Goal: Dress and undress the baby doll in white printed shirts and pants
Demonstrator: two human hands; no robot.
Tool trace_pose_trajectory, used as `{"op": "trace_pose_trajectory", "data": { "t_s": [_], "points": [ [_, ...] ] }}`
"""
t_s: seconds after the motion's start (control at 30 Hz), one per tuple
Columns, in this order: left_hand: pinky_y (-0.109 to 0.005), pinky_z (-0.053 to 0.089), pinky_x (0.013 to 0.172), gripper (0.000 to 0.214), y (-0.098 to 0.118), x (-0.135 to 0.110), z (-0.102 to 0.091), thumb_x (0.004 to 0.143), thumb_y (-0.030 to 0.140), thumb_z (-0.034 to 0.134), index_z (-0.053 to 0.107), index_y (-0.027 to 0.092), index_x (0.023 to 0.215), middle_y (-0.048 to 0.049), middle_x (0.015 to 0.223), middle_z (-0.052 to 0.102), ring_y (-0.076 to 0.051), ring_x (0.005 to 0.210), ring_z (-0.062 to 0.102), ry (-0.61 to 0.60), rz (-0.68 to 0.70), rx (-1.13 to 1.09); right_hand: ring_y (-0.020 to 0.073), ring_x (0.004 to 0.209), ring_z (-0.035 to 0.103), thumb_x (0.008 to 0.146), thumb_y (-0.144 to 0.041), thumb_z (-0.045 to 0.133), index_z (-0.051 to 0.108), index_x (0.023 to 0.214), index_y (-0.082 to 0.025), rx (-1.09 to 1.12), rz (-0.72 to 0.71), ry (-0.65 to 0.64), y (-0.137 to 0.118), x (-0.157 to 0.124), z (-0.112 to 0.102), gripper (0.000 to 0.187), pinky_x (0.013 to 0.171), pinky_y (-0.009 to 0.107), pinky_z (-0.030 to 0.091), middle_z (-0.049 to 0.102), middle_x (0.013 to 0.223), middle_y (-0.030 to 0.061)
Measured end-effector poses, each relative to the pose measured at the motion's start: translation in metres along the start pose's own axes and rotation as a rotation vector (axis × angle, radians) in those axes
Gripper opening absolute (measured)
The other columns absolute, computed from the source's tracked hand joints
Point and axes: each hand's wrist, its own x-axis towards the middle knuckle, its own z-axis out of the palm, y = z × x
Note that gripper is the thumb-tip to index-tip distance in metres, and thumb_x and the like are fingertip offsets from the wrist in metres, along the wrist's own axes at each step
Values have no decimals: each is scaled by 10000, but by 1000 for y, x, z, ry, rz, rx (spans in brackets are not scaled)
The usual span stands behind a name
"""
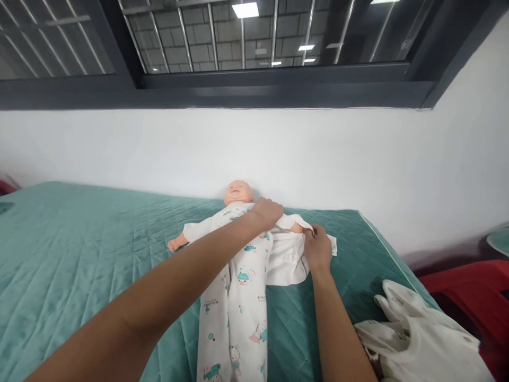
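Observation:
A baby doll [238,192] lies on its back with its head toward the wall, dressed in a white romper [243,276] printed with teal figures. My left hand [268,213] is closed at the doll's shoulder on the right side of the view, gripping the romper's cloth there. Lower along that same arm, my right hand [318,248] pinches the edge of the white sleeve [299,220]. Part of the doll's arm shows pink at the sleeve's opening. White cloth [287,260] lies spread beneath that arm. The doll's other arm stretches out to the left, its hand [177,243] bare.
A green quilted mattress [99,254] carries the doll and meets a white wall [167,148] under a dark-framed window [254,93]. Other white baby clothes [425,339] lie crumpled at the lower right. Beyond the mattress edge stands a red object [469,292], perhaps a chair.

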Motion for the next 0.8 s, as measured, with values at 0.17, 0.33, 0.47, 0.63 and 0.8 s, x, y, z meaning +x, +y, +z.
{"op": "trace_pose_trajectory", "data": {
  "t_s": [0.17,0.33,0.47,0.63,0.8],
  "points": [
    [-381,499,832,334,-9,-11,-6,814,92,583,641,114,1142,-195,1124,709,-299,1026,677,20,-23,2,282,943,653,798,-352,537,694,1031,-161,175,30,29,9,10,-2,340,847,387,467,735,1026,131],
    [-371,509,810,335,-8,-11,0,799,100,594,643,118,1130,-191,1134,708,-287,991,684,11,-25,-30,241,845,700,712,-364,652,713,959,-155,410,48,9,18,18,3,329,743,343,540,767,951,107],
    [-363,513,801,336,-3,-9,7,801,100,592,643,136,1131,-179,1108,718,-284,981,692,4,-22,-66,197,808,714,570,-266,791,726,904,-161,822,141,-16,19,20,5,356,746,304,565,777,902,54],
    [-360,520,760,320,1,-8,12,772,79,599,658,137,1081,-164,1067,733,-288,925,703,-13,7,-98,154,811,724,481,-94,814,708,815,-172,1135,255,-64,16,23,2,359,756,245,578,776,868,22],
    [-365,522,758,310,2,-8,18,773,97,607,663,141,1075,-158,1046,740,-299,929,705,-14,38,-121,158,778,726,557,-110,801,678,808,-198,1171,254,-150,22,27,4,293,698,267,598,772,869,9]
  ]
}}
